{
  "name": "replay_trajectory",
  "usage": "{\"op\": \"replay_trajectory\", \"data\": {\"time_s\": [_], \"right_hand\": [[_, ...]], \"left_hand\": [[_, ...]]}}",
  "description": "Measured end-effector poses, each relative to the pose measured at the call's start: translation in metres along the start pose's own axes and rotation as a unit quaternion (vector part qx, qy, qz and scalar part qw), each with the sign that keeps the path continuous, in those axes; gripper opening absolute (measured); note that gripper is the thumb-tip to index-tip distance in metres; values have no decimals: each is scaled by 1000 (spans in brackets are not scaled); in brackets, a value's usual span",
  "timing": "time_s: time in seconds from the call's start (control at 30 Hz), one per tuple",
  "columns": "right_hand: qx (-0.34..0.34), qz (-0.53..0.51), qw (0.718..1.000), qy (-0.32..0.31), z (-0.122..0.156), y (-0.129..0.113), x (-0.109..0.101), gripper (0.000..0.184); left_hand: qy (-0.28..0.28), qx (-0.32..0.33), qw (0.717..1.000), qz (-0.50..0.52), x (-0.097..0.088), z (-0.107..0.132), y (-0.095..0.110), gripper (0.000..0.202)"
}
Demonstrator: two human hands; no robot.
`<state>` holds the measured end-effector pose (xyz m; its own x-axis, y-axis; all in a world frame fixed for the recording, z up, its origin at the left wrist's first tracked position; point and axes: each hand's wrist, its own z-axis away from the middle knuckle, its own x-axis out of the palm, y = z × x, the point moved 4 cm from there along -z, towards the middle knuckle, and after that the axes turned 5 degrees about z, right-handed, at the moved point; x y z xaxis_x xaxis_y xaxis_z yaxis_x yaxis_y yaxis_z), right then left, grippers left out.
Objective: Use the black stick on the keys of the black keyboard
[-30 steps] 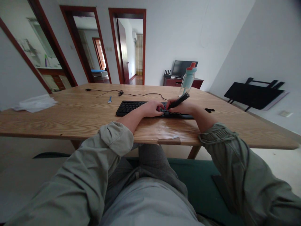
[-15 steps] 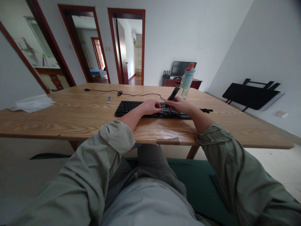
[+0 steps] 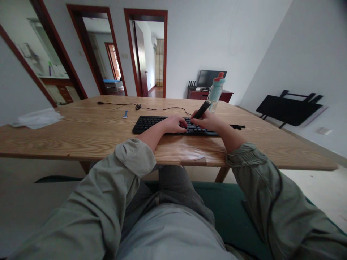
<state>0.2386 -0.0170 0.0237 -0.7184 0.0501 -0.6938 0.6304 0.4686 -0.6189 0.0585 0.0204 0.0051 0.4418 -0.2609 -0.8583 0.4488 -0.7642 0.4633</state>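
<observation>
A black keyboard (image 3: 148, 124) lies on the wooden table in front of me. My left hand (image 3: 176, 124) rests over its middle, fingers curled down and thumb near the front edge, gripping it. My right hand (image 3: 207, 121) grips a black stick-like tool (image 3: 203, 109) with a broad flat handle, which slants up to the right. The tool's lower end points at the keys; its tip is hidden by the fingers, so its kind does not show. The keyboard's cable (image 3: 162, 109) runs behind it to the left.
A blue and white small brush-like item (image 3: 125, 115) lies left of the keyboard. Behind my right hand stands a water bottle (image 3: 216, 92) with a red lid. White cloth or paper (image 3: 38, 118) lies at the far left, and small black items (image 3: 238, 127) at the right.
The black tool has turned in my right hand and its upper end has shifted slightly right and down. The left fingers and thumb have parted a little; the keyboard stays put.
</observation>
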Motion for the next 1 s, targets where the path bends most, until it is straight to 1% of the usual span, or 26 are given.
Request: {"op": "replay_trajectory", "data": {"time_s": [0.17, 0.33, 0.53, 0.63, 0.73, 0.83, 1.0], "right_hand": [[-7, 11, 1000, -4, -2, 0, 2, 24], [-11, 22, 1000, 20, -5, 2, 2, 22], [6, 1, 1000, -25, -5, -5, 9, 18], [8, -2, 1000, -16, -5, -5, 10, 20], [-8, 3, 1000, -8, -6, -4, 10, 20], [-30, 6, 1000, 0, -8, -5, 9, 20], [-35, 17, 999, 14, -10, -11, 11, 18]], "left_hand": [[3, 0, 1000, -3, 1, 2, 6, 31], [2, -9, 1000, -3, 2, 1, 12, 33], [10, -2, 999, 34, 3, -1, 12, 29], [17, 6, 998, 61, 4, -3, 11, 25], [23, 9, 996, 83, 5, -4, 12, 23], [21, 2, 995, 93, 7, -4, 14, 23], [17, -4, 995, 97, 5, -4, 14, 23]]}}
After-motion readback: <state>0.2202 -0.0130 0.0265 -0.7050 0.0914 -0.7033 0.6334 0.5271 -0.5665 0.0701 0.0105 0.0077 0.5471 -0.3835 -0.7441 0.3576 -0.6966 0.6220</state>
